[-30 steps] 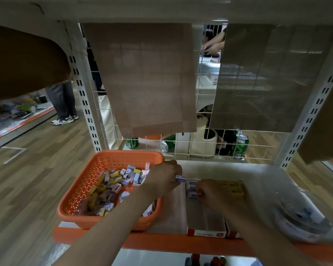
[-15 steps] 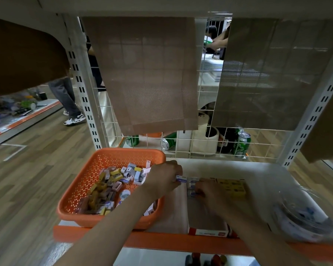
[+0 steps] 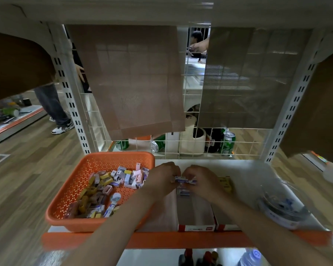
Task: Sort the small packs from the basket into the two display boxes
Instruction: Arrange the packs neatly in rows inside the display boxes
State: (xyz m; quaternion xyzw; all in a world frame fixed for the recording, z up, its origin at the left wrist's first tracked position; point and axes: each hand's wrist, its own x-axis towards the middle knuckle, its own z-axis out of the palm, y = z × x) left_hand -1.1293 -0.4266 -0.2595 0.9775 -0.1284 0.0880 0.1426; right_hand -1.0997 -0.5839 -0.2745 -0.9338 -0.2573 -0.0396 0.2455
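Left hand (image 3: 165,174) and right hand (image 3: 199,179) meet; grips pinch pack (image 3: 182,179).

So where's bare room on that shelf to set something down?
Bare shelf lies between yellow packs, wire grid and clear tub. Also bare: near half of the left display box. Crowded: the basket, and the left hand and right hand pinching blue packs.

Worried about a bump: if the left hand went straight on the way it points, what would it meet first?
Most likely the right hand: the left hand points across at it, and both pinch small packs between them above a display box. Depth is hard to judge.
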